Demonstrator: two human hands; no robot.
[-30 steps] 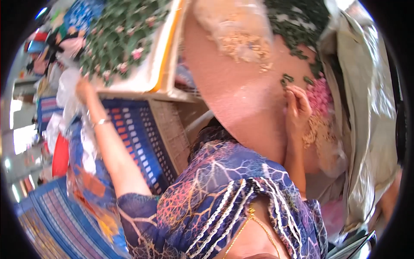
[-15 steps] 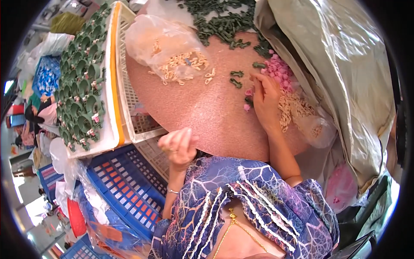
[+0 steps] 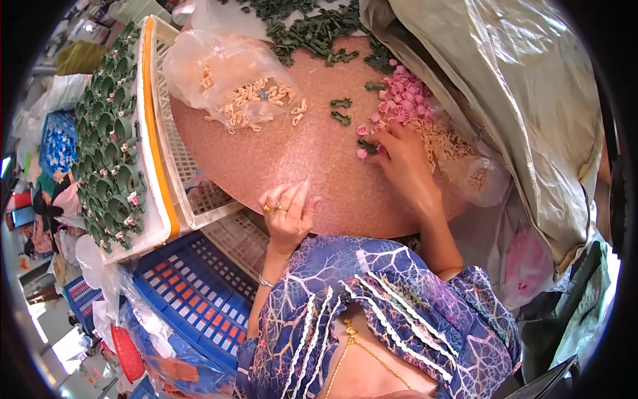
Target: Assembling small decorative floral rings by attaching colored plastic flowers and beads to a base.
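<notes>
On the round reddish-brown bench [image 3: 325, 166], a small, elongated, dark-green, plastic-looking piece [image 3: 365, 145] is lying lengthwise toward the nearer right hand [image 3: 404, 163], just left of its fingers; whether they are pinching it, I cannot tell. The left hand [image 3: 286, 216] is resting, thumb spread from its fingers.

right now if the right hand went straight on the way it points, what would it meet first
The right hand would likely meet the dark green piece at its fingertips, possibly touching it; depth is unclear.

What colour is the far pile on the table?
The far pile is dark green; head view.
</notes>
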